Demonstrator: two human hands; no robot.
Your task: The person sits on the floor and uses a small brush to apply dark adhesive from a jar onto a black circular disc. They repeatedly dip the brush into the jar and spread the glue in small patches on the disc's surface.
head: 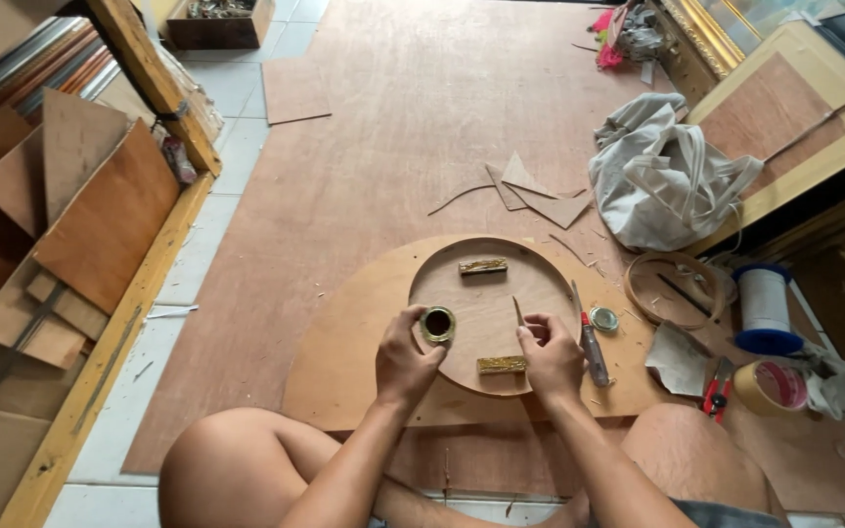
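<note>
Two hands, left (405,360) and right (550,357), two small gold blocks (482,266) (502,365), one small round tin (437,324), one loose tin lid (603,319), one thin stick (518,311), one knife (591,342), one spool of white thread (764,308), one tape roll (773,386), one pair of red-handled pliers (716,386), one white cloth bag (662,176)

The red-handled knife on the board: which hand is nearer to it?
Right. The right hand, holding a thin stick, sits just beside the red-handled knife; the left hand holds the small round tin farther away.
</note>
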